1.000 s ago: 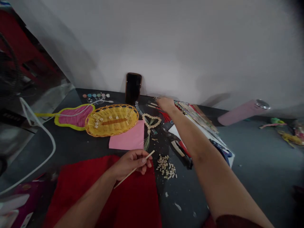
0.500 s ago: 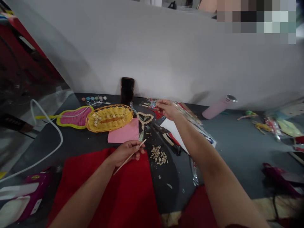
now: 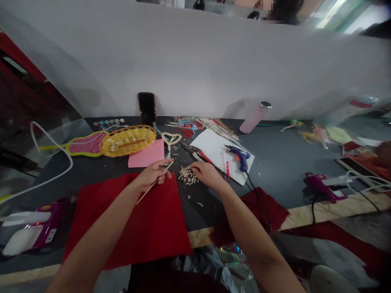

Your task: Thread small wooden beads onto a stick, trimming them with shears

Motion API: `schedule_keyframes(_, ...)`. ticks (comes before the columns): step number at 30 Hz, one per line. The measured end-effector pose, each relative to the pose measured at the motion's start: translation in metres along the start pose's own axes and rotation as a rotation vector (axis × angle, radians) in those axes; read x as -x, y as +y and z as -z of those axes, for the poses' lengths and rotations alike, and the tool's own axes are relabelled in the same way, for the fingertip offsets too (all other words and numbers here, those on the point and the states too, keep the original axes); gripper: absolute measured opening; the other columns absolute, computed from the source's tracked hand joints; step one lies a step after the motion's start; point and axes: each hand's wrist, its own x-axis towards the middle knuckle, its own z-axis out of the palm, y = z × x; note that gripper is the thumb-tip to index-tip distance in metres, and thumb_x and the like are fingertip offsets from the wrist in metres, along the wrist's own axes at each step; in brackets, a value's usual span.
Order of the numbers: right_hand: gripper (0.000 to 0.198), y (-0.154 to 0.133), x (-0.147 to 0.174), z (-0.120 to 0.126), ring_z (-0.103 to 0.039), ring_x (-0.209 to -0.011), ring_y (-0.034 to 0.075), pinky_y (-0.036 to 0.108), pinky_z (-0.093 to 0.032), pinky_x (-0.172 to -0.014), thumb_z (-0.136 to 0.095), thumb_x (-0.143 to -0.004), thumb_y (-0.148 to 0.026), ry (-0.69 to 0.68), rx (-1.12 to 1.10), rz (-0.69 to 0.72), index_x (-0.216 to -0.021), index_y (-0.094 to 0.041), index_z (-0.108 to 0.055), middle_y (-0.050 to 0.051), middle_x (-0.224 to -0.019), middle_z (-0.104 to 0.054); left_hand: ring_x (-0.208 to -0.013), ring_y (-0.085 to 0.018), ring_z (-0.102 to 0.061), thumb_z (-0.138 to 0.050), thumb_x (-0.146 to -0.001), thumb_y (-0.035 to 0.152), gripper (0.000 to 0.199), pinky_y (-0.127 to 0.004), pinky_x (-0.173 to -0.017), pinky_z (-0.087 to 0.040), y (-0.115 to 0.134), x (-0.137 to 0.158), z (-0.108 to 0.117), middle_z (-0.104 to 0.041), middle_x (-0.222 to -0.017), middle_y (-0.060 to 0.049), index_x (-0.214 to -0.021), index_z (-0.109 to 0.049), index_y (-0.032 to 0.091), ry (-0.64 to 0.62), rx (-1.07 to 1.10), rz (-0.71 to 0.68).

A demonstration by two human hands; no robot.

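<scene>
The stick (image 3: 144,195) is pinched in the left hand (image 3: 152,176), above the red cloth (image 3: 146,232). The right hand (image 3: 207,173) has moved from the back of the table (image 3: 195,215) to the small pieces (image 3: 187,176), covering their edge; whether it grips any, I cannot tell. Beyond lie pliers (image 3: 194,151) and, on white paper (image 3: 209,142), a glue gun (image 3: 242,158).

No readable text, brands or numbers; markings on purple device (image 3: 55,215) too small to read.
</scene>
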Motion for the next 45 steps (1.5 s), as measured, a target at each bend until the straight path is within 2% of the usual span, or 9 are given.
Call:
schedule_keyframes(9, 0.032, 0.020, 0.003, -0.004, -0.059, -0.080, 0.013, 0.024, -0.044, -0.075, -0.039, -0.078, -0.004, 0.067, -0.152, 0.046, -0.096, -0.018, -0.060, 0.004, -0.091, -0.064, -0.036, -0.004, -0.043, -0.053, -0.080, 0.023, 0.053, -0.018, -0.039, -0.034, -0.020, 0.005, -0.044, -0.062, -0.068, -0.002, -0.131, -0.038, 0.017, -0.019, 0.015, 0.029)
schedule_keyframes(16, 0.030, 0.021, 0.002, -0.006, -0.058, -0.087, 0.015, 0.027, -0.044, -0.081, -0.039, -0.078, -0.003, 0.093, -0.004, -0.010, -0.096, -0.016, -0.060, 0.007, -0.095, -0.061, -0.036, -0.004, -0.044, -0.054, -0.081, 0.021, 0.053, -0.018, -0.038, -0.037, -0.022, 0.003, -0.031, -0.061, -0.066, -0.001, -0.131, -0.038, 0.017, -0.078, 0.137, 0.011)
schedule_keyframes(21, 0.030, 0.013, 0.001, -0.004, -0.055, -0.100, 0.017, 0.029, -0.042, -0.088, -0.040, -0.084, -0.010, 0.113, 0.039, -0.010, -0.108, -0.018, -0.058, 0.008, -0.107, -0.059, -0.036, -0.004, -0.045, -0.055, -0.080, 0.021, 0.052, -0.018, -0.038, -0.037, -0.021, 0.001, -0.027, -0.061, -0.066, -0.001, -0.130, -0.040, 0.017, -0.123, 0.155, 0.045)
schedule_keyframes(25, 0.032, 0.004, -0.001, -0.008, -0.058, -0.094, 0.017, 0.026, -0.045, -0.079, -0.043, -0.086, -0.018, 0.059, 0.123, -0.076, -0.115, -0.024, -0.056, 0.006, -0.107, -0.059, -0.036, -0.004, -0.044, -0.055, -0.080, 0.020, 0.051, -0.017, -0.038, -0.037, -0.020, 0.001, -0.027, -0.061, -0.067, -0.001, -0.129, -0.041, 0.017, -0.102, 0.179, 0.038)
schedule_keyframes(29, 0.026, 0.007, -0.004, -0.016, -0.060, -0.084, 0.015, 0.024, -0.044, -0.068, -0.044, -0.086, -0.023, 0.046, 0.184, -0.116, -0.105, -0.028, -0.061, 0.003, -0.104, -0.059, -0.036, -0.004, -0.047, -0.054, -0.081, 0.021, 0.051, -0.017, -0.037, -0.037, -0.022, 0.000, -0.026, -0.063, -0.071, -0.003, -0.130, -0.040, 0.018, -0.087, 0.156, 0.030)
schedule_keyframes(34, 0.014, 0.019, -0.005, -0.015, -0.057, -0.084, 0.015, 0.025, -0.042, -0.075, -0.049, -0.082, -0.020, 0.186, -0.035, -0.056, -0.086, -0.022, -0.062, 0.002, -0.091, -0.062, -0.038, -0.006, -0.050, -0.052, -0.082, 0.023, 0.051, -0.018, -0.037, -0.038, -0.025, 0.000, -0.026, -0.065, -0.077, -0.005, -0.130, -0.039, 0.018, -0.068, 0.110, 0.014)
schedule_keyframes(37, 0.011, 0.015, -0.003, -0.007, -0.055, -0.072, 0.013, 0.025, -0.042, -0.068, -0.051, -0.080, -0.023, 0.258, -0.283, -0.087, -0.084, -0.019, -0.061, 0.001, -0.081, -0.062, -0.038, -0.006, -0.049, -0.053, -0.081, 0.024, 0.050, -0.017, -0.036, -0.038, -0.023, 0.000, -0.029, -0.064, -0.077, -0.005, -0.129, -0.040, 0.018, -0.064, 0.112, 0.018)
schedule_keyframes(41, 0.016, -0.003, -0.001, -0.002, -0.049, -0.058, 0.010, 0.023, -0.040, -0.057, -0.054, -0.079, -0.031, 0.223, -0.593, -0.141, -0.086, -0.018, -0.061, -0.001, -0.069, -0.058, -0.038, -0.005, -0.047, -0.056, -0.080, 0.023, 0.049, -0.015, -0.033, -0.034, -0.021, 0.001, -0.030, -0.063, -0.077, -0.004, -0.127, -0.042, 0.017, -0.048, 0.137, 0.021)
schedule_keyframes(45, 0.016, -0.017, 0.001, -0.008, -0.053, -0.068, 0.011, 0.024, -0.042, -0.064, -0.055, -0.080, -0.030, 0.178, -0.660, -0.063, -0.086, -0.018, -0.063, 0.000, -0.077, -0.060, -0.037, -0.003, -0.045, -0.057, -0.079, 0.024, 0.048, -0.014, -0.030, -0.028, -0.022, 0.001, -0.031, -0.063, -0.077, -0.004, -0.125, -0.044, 0.016, -0.064, 0.173, 0.024)
